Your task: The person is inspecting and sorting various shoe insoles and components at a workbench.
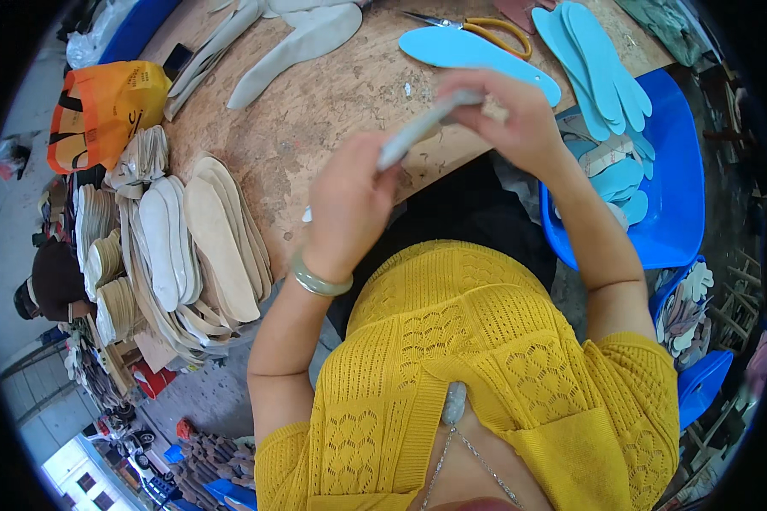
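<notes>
Both my hands are raised over the near edge of the wooden table, gripping a pale insole [418, 132] between them, slightly blurred and seen nearly edge-on. My left hand [349, 196] is closed round its lower left end. At the upper right end, the fingers of my right hand [516, 119] pinch it. Just beyond my right hand, a light blue insole [460, 53] lies flat on the table. Scissors [486, 30] with orange-yellow handles rest against its far side.
Several blue insoles [584, 64] lie at the table's right corner, above a blue plastic tub [677, 187] holding more pieces. Stacks of beige and white insoles [217, 230] line the left edge. An orange-yellow bag [106, 111] stands behind them. Grey-beige sheets [307, 51] lie at the far side.
</notes>
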`<state>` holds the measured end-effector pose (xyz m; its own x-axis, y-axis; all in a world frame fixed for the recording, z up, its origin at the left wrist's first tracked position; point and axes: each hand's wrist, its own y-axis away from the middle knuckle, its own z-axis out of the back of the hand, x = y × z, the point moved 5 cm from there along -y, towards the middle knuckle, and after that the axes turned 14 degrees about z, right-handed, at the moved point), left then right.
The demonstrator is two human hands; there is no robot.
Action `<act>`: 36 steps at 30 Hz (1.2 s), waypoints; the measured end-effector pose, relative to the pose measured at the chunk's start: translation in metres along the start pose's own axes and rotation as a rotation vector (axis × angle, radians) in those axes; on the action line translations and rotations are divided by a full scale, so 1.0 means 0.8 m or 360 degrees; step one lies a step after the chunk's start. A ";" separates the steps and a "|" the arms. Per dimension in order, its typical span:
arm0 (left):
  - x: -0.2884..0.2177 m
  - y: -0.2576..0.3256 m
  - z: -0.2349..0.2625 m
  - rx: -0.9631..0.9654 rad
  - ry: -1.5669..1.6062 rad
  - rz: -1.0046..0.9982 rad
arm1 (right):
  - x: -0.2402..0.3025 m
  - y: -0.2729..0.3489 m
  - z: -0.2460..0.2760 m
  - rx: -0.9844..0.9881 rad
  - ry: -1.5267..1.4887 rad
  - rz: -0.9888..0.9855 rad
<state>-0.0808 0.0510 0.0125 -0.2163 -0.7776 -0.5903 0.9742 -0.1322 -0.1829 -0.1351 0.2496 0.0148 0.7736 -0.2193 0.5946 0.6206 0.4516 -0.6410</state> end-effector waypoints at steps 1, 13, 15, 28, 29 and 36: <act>-0.004 -0.014 0.013 -0.0018 0.0150 0.0244 | -0.015 -0.011 0.000 -0.0288 -0.0563 -0.0329; 0.023 -0.034 0.005 -0.0143 0.1640 0.0780 | -0.007 -0.014 -0.083 -0.0579 -0.1294 -0.0694; 0.032 -0.036 0.005 -0.0215 0.1462 0.0745 | -0.010 -0.015 -0.082 -0.0403 -0.0857 -0.0664; 0.034 -0.020 0.013 -0.0671 0.0915 0.0531 | -0.024 -0.020 -0.075 -0.0670 -0.0980 -0.0815; 0.036 -0.019 0.011 -0.0654 0.0977 0.0539 | -0.030 -0.016 -0.079 -0.0645 -0.1210 -0.0903; 0.037 -0.015 0.009 -0.0581 0.0809 0.0691 | 0.001 -0.023 -0.082 -0.0700 -0.1482 -0.0883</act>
<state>-0.0981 0.0255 0.0027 0.0924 -0.3228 -0.9420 0.9148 0.4012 -0.0477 -0.1376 0.1848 -0.0051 0.1034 0.5084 0.8549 0.9757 0.1149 -0.1864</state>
